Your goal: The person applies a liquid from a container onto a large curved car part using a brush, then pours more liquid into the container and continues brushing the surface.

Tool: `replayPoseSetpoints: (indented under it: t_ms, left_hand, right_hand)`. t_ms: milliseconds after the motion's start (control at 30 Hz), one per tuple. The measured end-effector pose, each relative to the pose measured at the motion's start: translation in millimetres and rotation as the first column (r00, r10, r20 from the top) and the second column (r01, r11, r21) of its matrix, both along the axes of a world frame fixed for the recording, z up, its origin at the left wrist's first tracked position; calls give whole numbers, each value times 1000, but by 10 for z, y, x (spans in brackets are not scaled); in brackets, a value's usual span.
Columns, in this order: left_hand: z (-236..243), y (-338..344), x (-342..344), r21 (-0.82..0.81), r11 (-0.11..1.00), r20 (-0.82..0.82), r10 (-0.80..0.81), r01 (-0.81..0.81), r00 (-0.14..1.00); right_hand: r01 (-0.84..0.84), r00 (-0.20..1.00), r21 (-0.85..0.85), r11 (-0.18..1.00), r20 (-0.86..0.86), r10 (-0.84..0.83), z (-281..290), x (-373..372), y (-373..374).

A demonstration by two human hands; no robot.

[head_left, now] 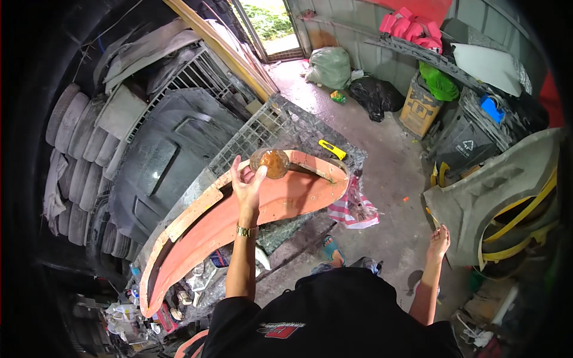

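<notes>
My left hand (245, 188) is closed around a round, clear cup (276, 162) with something amber-brown in it. The cup is held up over the far edge of a long, curved, orange-pink panel (262, 212), hollow along its inner side. The panel lies across a cluttered bench. Out to the right, my right hand (439, 241) pinches a thin stick (432, 217) with a yellowish tip; its exact kind is too small to make out. A yellow-handled cutter (332, 149) lies on the bench beyond the panel's right end.
A pink-striped plastic bag (355, 209) hangs at the bench's right corner. Grey fender-like panels (471, 203) stand at right. Stacked tyres (77, 167) and a dark panel (173, 155) fill the left. Garbage bags (376, 95), a cardboard box (418, 107) and a dark bin (465, 140) stand farther back.
</notes>
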State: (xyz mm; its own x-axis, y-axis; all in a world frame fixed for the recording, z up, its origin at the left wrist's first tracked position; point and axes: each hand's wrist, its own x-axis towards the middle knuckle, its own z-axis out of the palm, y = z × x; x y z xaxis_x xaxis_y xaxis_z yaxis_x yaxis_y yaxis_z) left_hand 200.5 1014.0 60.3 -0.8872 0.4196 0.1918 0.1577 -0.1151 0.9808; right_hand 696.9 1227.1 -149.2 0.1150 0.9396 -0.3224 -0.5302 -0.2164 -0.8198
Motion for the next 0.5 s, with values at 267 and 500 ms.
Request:
replayPoseSetpoints:
  t_ms: [267,500]
  left_hand:
    - [-327,147,-417,20,999,72,-42,41,996]
    - [-351,146,-506,-80,997,26,-1,4,1000]
  right_hand:
    - [52,998,21,998,28,-53,234,-282,213]
    - [-7,997,-20,1000,79,9,43,-516,547]
